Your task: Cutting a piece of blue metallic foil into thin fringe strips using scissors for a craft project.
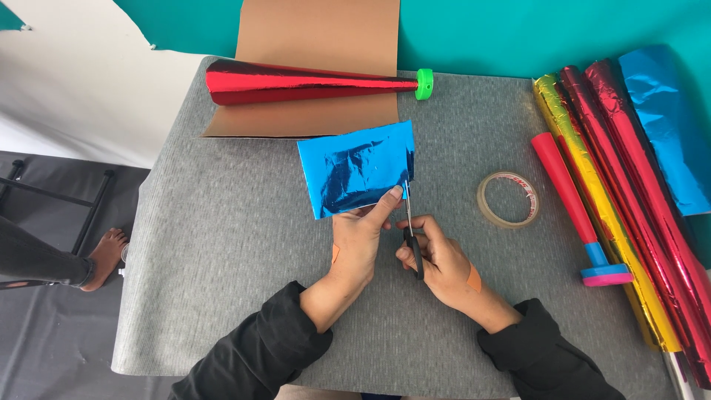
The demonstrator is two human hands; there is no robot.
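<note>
Left hand (355,241) with its grip clamped on the lower right corner of a blue foil sheet (355,169) at desk (222,244) centre. Right hand (437,259), grip closed on scissors (409,226), blades at the sheet's right edge. Tape ring (508,199) at 3 o'clock; red foil cone (296,83) at 12 o'clock.

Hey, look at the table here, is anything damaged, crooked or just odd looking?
Nothing looks broken or spilled. The blue foil sheet held by the left hand is crinkled and sits tilted, with the scissors in the right hand at its right edge. The foil rolls overhang the table's right side.
</note>
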